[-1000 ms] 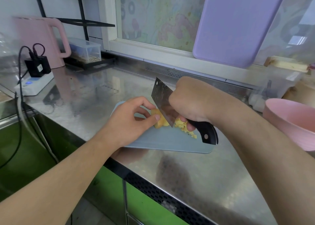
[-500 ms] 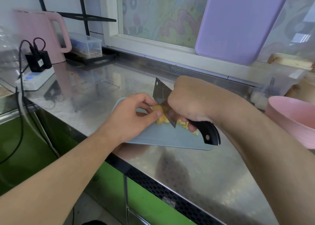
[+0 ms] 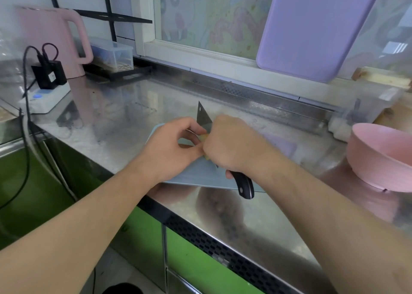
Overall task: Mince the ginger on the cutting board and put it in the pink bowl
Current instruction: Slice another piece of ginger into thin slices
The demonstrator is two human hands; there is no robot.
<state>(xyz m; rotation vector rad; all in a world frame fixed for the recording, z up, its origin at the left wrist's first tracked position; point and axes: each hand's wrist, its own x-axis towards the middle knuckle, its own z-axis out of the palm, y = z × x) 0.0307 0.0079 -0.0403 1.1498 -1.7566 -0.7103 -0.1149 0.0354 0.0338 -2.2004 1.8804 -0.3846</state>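
A pale blue cutting board (image 3: pixel 200 175) lies on the steel counter near its front edge. On it sits yellow ginger (image 3: pixel 204 137), mostly hidden between my hands. My left hand (image 3: pixel 171 148) pinches the ginger with curled fingers. My right hand (image 3: pixel 231 144) grips the black handle of a cleaver (image 3: pixel 204 118), whose blade stands on the ginger right beside my left fingertips. The pink bowl (image 3: pixel 379 157) stands at the right edge, apart from the board.
A pink kettle (image 3: pixel 55 39), a white power strip (image 3: pixel 44 97) with a black plug and cables stand at the back left. A clear box (image 3: pixel 113 55) sits by the window. A purple board (image 3: pixel 312 30) leans against the window. Clear containers (image 3: pixel 361 113) stand behind the bowl.
My right hand and the cleaver have shifted left against my left fingers, now covering the cut ginger pieces. The camera view has tilted down slightly.
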